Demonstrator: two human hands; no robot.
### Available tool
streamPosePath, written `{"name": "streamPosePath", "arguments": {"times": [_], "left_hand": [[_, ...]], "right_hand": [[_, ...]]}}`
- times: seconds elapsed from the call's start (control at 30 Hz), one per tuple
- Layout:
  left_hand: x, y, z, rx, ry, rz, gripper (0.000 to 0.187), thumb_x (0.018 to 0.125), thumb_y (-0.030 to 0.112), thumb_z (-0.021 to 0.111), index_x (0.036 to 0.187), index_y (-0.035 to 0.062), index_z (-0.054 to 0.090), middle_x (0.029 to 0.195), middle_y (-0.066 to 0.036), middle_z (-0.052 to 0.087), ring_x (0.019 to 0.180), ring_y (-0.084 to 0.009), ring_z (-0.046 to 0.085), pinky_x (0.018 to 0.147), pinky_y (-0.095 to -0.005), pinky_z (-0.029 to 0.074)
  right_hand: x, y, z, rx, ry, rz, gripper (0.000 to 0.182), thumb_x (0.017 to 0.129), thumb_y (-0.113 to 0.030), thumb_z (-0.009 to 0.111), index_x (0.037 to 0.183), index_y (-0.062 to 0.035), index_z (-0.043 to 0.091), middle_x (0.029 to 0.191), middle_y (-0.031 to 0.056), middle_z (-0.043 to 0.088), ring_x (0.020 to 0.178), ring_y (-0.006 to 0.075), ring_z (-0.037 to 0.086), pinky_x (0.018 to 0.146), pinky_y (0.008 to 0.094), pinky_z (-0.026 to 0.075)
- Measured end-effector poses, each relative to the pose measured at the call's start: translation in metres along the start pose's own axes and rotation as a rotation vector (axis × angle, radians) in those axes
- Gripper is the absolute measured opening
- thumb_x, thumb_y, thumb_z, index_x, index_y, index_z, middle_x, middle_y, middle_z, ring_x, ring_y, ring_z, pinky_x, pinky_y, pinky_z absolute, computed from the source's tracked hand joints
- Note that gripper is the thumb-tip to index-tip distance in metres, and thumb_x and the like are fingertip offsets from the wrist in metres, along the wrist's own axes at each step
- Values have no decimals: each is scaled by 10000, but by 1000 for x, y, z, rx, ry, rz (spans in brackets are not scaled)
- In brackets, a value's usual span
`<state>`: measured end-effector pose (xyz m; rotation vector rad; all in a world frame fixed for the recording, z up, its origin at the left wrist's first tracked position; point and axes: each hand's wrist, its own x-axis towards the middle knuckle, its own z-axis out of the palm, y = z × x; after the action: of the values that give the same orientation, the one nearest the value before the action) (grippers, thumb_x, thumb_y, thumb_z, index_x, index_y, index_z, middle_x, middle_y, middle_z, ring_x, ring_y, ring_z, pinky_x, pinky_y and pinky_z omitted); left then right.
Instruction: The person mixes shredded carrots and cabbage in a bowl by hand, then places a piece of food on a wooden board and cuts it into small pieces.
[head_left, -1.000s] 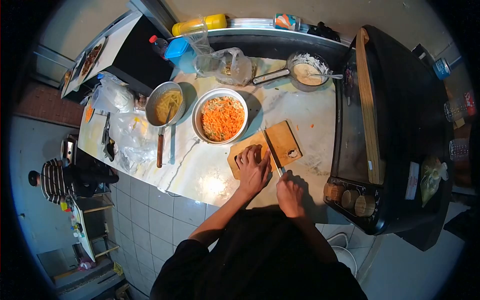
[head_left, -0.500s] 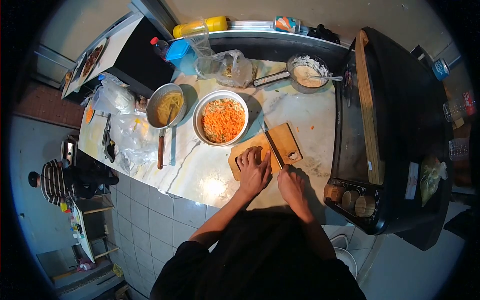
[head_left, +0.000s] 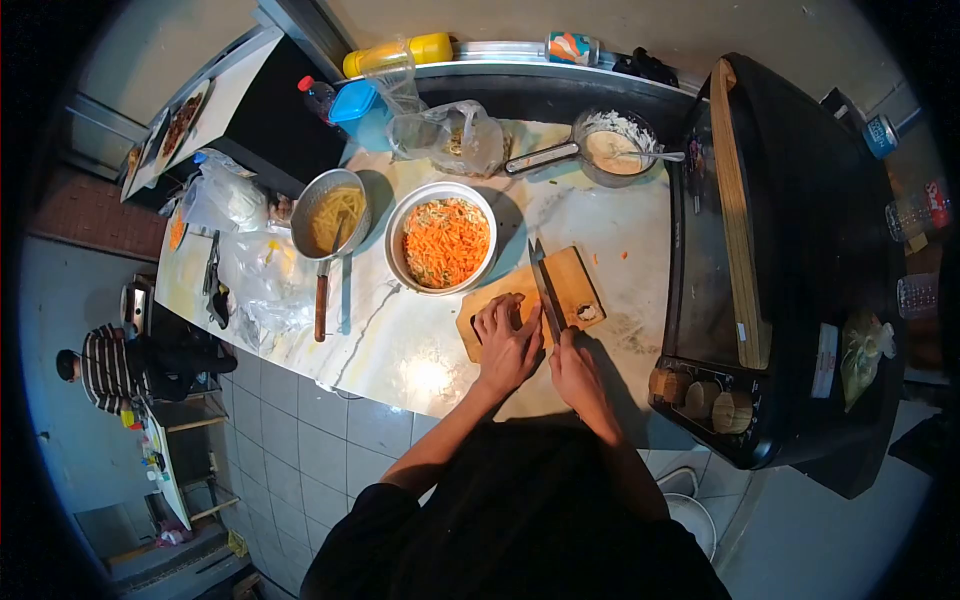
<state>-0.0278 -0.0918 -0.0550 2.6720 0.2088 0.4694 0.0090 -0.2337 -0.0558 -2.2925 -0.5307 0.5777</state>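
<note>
A wooden cutting board (head_left: 575,275) lies on the marble-patterned table in front of me. My right hand (head_left: 576,378) is wrapped around the handle of a kitchen knife (head_left: 547,285), whose dark blade points away from me across the board. Left of the blade, my left hand (head_left: 507,345) presses down with bent fingers on a piece of carrot, mostly hidden; a little orange shows by the fingertips. Just beyond the board stands a white pot (head_left: 391,240) filled with chopped carrot (head_left: 445,245) and paler bits.
To the left are a saucepan (head_left: 322,178) of pale strips in liquid and plastic bags (head_left: 265,275). A pan (head_left: 612,178) of creamy mix with a spoon sits at the back. A large black appliance (head_left: 810,250) borders the right. Another person (head_left: 110,365) is far left.
The knife blade has swung slightly, its tip shifting to the right, and my right hand has moved a little left. My left hand stays almost in place on the board.
</note>
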Motion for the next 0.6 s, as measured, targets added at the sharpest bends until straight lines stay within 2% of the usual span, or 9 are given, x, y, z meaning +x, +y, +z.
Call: {"name": "streamPosePath", "arguments": {"times": [0.13,0.2,0.3,0.4,0.53,0.6], "left_hand": [[0,1,1,30,12,11,403,792,156,642,1186,72,629,1254,-160,469,1223,-353,359,990,-497,248],[0,1,0,27,15,18,405,789,153,644,1185,69,629,1248,-159,471,1222,-351,362,991,-497,249],[1,1,-1,37,4,25,405,786,150,646,1182,65,630,1247,-160,471,1221,-350,364,992,-498,250],[1,1,0,43,7,28,413,784,149,648,1188,66,625,1245,-160,471,1218,-351,367,993,-497,249],[0,0,1,54,1,33,423,785,151,647,1199,69,619,1250,-161,471,1217,-351,370,993,-498,250],[0,0,1,51,5,36,429,785,157,646,1205,71,614,1252,-162,475,1217,-351,370,995,-500,250]], "right_hand": [[-1,-7,-9,-39,-26,65,409,921,-206,501,1262,4,421,839,294,608,817,485,584,737,570,439],[-1,-3,-8,-116,27,23,347,920,-206,500,1196,0,459,850,289,611,829,479,588,744,571,442],[6,-8,-12,-111,-60,76,283,920,-208,500,1114,-2,475,861,285,613,839,473,593,746,563,450],[5,-13,-15,-128,-9,42,235,923,-206,495,1047,-8,476,871,288,614,832,470,599,746,558,458],[5,-12,-7,-125,-12,38,273,922,-208,500,1085,10,474,880,286,617,843,466,606,748,548,468],[3,-11,0,-122,49,26,228,931,-201,486,1038,-1,467,824,286,607,801,483,579,748,567,440]]}}
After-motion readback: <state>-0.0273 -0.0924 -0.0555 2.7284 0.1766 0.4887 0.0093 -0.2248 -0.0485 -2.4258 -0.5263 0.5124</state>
